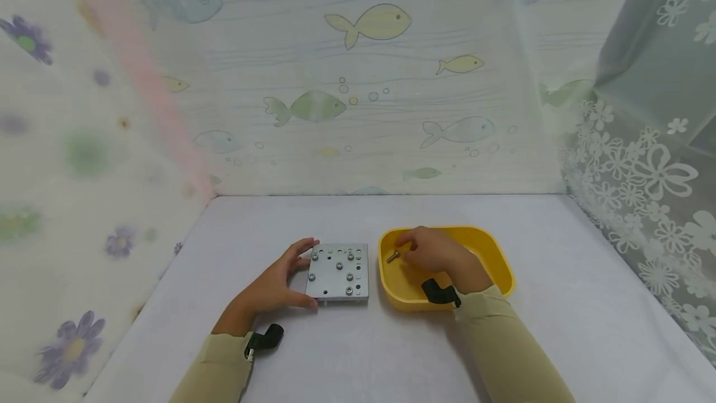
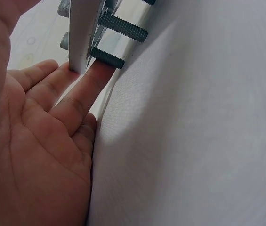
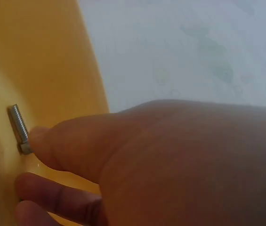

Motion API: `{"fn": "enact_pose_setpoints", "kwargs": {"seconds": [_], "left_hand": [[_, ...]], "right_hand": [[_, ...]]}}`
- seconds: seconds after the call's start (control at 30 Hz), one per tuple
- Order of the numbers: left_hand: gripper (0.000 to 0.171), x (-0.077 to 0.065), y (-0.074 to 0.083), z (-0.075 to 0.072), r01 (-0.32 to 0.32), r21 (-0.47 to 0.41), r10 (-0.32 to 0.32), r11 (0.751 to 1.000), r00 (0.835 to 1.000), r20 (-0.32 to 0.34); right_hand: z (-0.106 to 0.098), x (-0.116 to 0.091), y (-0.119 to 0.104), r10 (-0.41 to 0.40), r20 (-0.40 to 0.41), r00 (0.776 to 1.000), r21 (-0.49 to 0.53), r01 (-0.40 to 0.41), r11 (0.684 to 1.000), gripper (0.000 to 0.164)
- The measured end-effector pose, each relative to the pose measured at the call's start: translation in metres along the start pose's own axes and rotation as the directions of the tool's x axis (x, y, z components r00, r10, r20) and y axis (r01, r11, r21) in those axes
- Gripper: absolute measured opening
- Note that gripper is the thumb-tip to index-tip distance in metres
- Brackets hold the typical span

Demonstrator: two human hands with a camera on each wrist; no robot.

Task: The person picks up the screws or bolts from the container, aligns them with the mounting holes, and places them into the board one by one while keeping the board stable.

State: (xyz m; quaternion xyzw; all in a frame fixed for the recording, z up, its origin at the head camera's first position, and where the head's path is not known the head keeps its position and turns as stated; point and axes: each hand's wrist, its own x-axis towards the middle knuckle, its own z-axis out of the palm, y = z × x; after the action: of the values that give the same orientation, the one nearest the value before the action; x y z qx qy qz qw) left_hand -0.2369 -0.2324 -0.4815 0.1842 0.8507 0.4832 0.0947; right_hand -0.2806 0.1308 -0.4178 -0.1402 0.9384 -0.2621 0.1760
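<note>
A square metal plate (image 1: 330, 272) has several socket-head bolts set in its holes. In the left wrist view, threaded bolt shanks (image 2: 123, 27) stick out beneath it. My left hand (image 1: 276, 282) grips the plate by its left side, thumb at the near corner and index finger at the far one; another finger reaches under a shank. Inside a yellow tray (image 1: 506, 269), my right hand (image 1: 433, 250) reaches down with thumb and fingers apart. A loose bolt (image 3: 20, 129) lies on the tray's floor, its head right by my thumb tip. Whether they touch is unclear.
White cloth (image 1: 358, 353) covers the table, and the tray stands just right of the plate. A fish-print curtain (image 1: 369, 79) hangs behind the far edge. Lacy floral fabric (image 1: 660, 204) drapes along the right side.
</note>
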Motion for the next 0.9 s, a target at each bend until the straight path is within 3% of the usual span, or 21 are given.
{"fn": "enact_pose_setpoints", "kwargs": {"seconds": [0.23, 0.67, 0.9], "left_hand": [[0.123, 0.000, 0.000, 0.000, 0.004, 0.004, -0.004, 1.000, 1.000, -0.001], [0.124, 0.000, 0.001, 0.001, 0.001, 0.011, -0.001, 1.000, 1.000, 0.001], [0.121, 0.001, 0.000, 0.002, -0.006, 0.011, 0.006, 1.000, 1.000, -0.005]], "right_hand": [[0.004, 0.001, 0.001, -0.051, 0.032, 0.998, -0.031, 0.052, 0.998, 0.031], [0.008, -0.002, -0.005, -0.003, 0.022, 1.000, -0.024, 0.003, 1.000, 0.019], [0.009, -0.004, -0.012, -0.033, 0.038, 0.999, -0.076, 0.035, 0.996, 0.008]]}}
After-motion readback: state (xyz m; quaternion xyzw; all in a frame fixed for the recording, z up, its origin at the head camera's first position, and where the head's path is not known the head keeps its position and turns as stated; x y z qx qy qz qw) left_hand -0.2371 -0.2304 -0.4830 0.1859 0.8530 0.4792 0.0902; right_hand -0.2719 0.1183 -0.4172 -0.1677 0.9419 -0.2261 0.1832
